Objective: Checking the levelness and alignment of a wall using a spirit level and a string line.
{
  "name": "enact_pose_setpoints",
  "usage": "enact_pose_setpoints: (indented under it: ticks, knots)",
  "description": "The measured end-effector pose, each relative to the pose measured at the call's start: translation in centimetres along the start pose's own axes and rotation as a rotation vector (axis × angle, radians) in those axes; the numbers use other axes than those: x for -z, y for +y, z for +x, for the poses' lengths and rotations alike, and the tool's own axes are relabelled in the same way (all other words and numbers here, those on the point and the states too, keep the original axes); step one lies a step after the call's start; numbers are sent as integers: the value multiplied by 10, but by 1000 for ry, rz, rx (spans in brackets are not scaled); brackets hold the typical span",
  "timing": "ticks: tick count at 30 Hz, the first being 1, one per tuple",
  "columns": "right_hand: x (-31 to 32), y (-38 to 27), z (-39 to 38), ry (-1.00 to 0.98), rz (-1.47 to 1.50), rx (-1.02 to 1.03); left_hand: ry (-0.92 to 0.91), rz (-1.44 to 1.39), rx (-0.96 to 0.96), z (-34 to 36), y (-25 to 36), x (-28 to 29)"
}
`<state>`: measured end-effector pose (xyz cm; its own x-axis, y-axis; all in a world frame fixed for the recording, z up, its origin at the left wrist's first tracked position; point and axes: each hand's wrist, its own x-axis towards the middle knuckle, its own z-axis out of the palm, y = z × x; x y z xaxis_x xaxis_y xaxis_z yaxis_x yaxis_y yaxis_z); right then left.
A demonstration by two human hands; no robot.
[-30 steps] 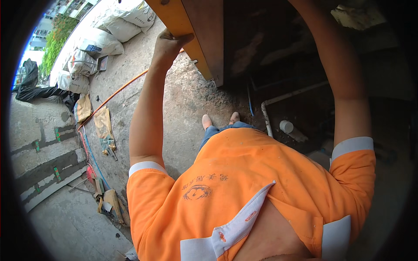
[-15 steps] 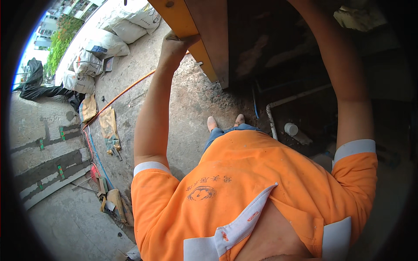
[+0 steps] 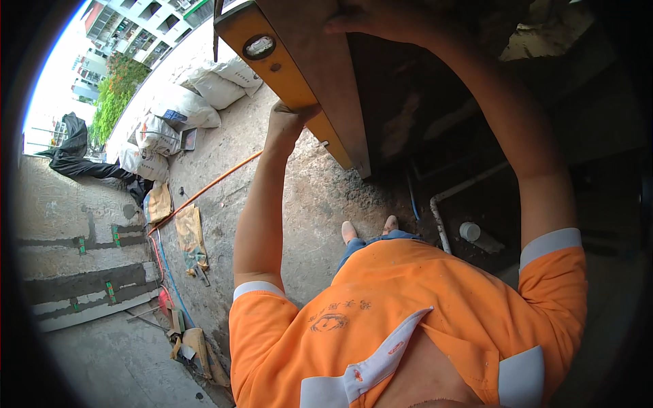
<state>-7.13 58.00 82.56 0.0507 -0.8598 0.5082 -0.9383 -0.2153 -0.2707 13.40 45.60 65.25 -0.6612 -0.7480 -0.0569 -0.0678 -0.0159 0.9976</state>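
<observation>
- Far left there's a low concrete wall (image 3: 81, 272), then a pile of white sacks (image 3: 183, 109) along the ground and an orange hose (image 3: 204, 190) running across the concrete floor (image 3: 306, 204). Scattered hand tools (image 3: 190, 340) lie near the wall, so footing on that side looks cluttered.
- The left hand (image 3: 289, 119) is up under the lower edge of the yellow level (image 3: 286, 68), fingers closed on its underside.
- The level lies flat along the brown board (image 3: 320, 75), up high in front of the person, with its bubble vial showing near the top end.
- It looks stiff and fairly light, I'd say, with smooth sides that could slip. Holding it at two spread-out spots along the edge seems right, and off the vial.
- The right hand (image 3: 371, 20) is pressed flat on the top of the board, well apart from the left.
- Right of the board it's dark, with a white pipe (image 3: 449, 197) on the ground. There's not much room that way; the open space is to the left.
</observation>
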Motion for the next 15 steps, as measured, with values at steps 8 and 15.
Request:
enact_pose_setpoints:
  ticks: [8, 15]
  knots:
    - [-2, 2, 9, -100, 86, -82, 22, 48, 33, -1, 0, 3]
    - [7, -9, 6, -94, -4, -161, 16, 146, -1, 5, -2, 8]
